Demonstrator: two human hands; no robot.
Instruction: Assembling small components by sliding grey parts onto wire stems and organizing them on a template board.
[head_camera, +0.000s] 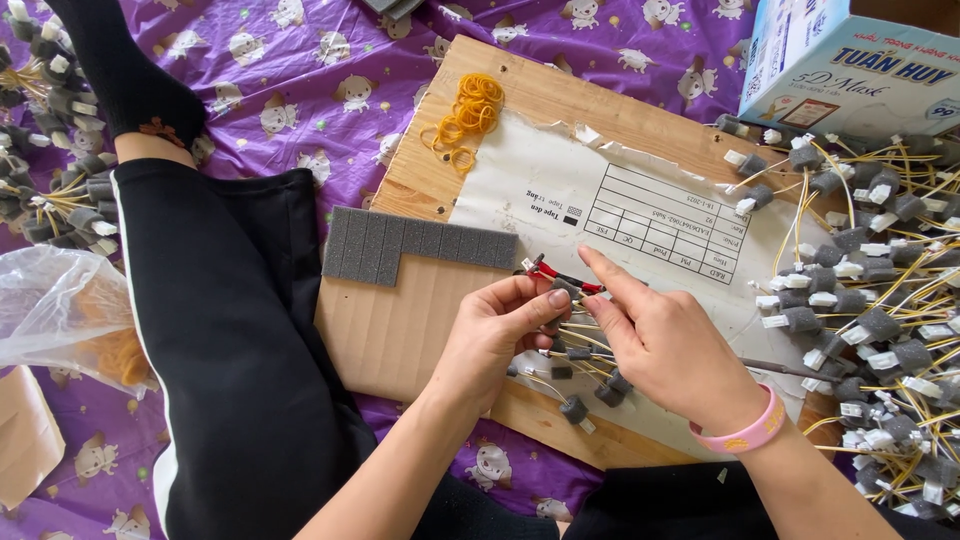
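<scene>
— What have you got there?

— A small wire piece (560, 277): red and dark strands with a pale connector at its far-left tip, and a grey foam sleeve around it near my thumb. It lies nearly level, slanting a little.

— Where is it, going by the grey foam strip (420, 244)?

— Just right of the strip's right end, lifted clear of the board.

— And underneath?

— A loose fan of yellow wires (580, 365) with grey foam sleeves, lower and to the right of the strip, ends pointing outward.

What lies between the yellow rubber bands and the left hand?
In the head view, the grey foam strip on the cardboard lies between the rubber bands and left hand.
</scene>
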